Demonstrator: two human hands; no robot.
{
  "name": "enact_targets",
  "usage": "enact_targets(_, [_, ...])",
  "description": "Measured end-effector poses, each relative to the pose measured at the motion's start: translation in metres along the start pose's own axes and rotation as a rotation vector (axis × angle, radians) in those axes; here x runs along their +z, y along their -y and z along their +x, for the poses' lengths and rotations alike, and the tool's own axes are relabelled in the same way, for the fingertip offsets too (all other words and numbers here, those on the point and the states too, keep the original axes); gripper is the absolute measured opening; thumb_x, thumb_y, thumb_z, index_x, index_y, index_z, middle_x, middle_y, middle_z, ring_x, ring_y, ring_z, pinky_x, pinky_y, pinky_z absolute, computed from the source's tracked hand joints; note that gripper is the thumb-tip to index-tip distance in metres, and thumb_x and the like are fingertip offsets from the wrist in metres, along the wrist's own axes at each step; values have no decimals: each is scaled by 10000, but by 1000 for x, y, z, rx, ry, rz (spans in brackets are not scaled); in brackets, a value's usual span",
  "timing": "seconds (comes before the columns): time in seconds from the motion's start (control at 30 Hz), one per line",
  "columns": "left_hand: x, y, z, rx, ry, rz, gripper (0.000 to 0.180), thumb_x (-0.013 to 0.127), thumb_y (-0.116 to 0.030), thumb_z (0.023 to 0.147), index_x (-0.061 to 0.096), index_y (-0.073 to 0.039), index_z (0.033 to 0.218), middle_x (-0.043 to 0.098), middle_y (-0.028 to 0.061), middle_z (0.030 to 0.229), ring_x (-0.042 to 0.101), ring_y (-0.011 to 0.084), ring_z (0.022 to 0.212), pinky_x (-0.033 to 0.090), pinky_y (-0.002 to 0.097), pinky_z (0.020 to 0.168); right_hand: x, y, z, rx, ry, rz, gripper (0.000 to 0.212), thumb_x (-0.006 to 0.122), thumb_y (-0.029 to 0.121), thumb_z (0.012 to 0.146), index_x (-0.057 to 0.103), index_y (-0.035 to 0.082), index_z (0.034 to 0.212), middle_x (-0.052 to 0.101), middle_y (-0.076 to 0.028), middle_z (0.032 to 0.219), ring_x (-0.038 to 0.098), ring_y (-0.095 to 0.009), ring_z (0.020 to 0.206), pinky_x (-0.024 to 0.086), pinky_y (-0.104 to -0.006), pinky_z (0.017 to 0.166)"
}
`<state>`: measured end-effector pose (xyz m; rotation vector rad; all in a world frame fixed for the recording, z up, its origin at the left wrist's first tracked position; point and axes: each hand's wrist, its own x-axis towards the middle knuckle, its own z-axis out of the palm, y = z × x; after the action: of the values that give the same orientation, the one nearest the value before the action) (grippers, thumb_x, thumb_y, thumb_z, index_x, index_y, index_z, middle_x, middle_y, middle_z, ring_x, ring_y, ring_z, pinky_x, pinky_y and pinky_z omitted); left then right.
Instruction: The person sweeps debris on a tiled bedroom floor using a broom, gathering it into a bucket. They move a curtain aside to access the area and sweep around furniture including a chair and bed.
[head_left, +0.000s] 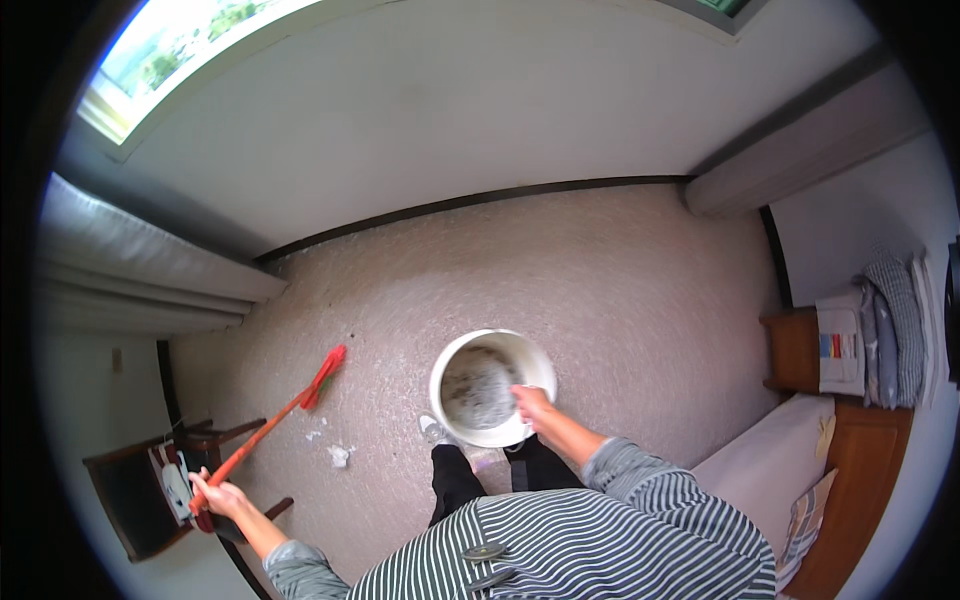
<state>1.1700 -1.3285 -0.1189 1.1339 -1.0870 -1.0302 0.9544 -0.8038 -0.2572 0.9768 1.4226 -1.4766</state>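
My left hand (218, 496) is closed round the upper end of a red broom (262, 432), out at the left. Its handle slants away from me, and the red head (323, 378) is on or just above the floor. With my right hand (533, 403) I grip the near right rim of a white bucket (439, 385) in front of my feet. The bucket's inside looks dark and grimy, with a pale patch at the bottom. I cannot tell whether it rests on the floor. A crumpled white scrap (340, 456) lies near the broom, with smaller bits beside it.
A dark chair (128, 495) with things on it stands at the left, below a grey curtain (160, 265). At the right are folded clothes (888, 325) on wooden furniture and a bed (755, 455). A wall (450, 110) bounds the speckled floor (620, 270) ahead.
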Motion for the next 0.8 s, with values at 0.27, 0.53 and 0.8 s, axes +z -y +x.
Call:
enact_targets(0.27, [27,-135,-17,-94,271,-231,197,520,-210,804,414,-104,677,445,-3,610,447,130,661,335,312,740,-167,-7,24,-27,-405,54,195,536,234,712,404,125,617,285,26,433,253,-89,311,231,-260,282])
enact_targets(0.53, [53,-204,-64,-122,502,-318,212,469,-171,832,400,-84,651,374,2,613,396,145,691,287,357,835,-319,-8,53,-53,-636,125,254,554,250,686,399,94,560,316,-4,413,290,-118,287,226,-267,264])
enact_targets(0.8, [109,-219,-125,-279,608,-375,209,488,-157,815,404,-73,643,378,16,607,393,155,680,263,387,883,-446,-42,74,-103,-666,141,221,554,225,689,410,73,617,322,-11,412,297,-120,287,248,-274,267])
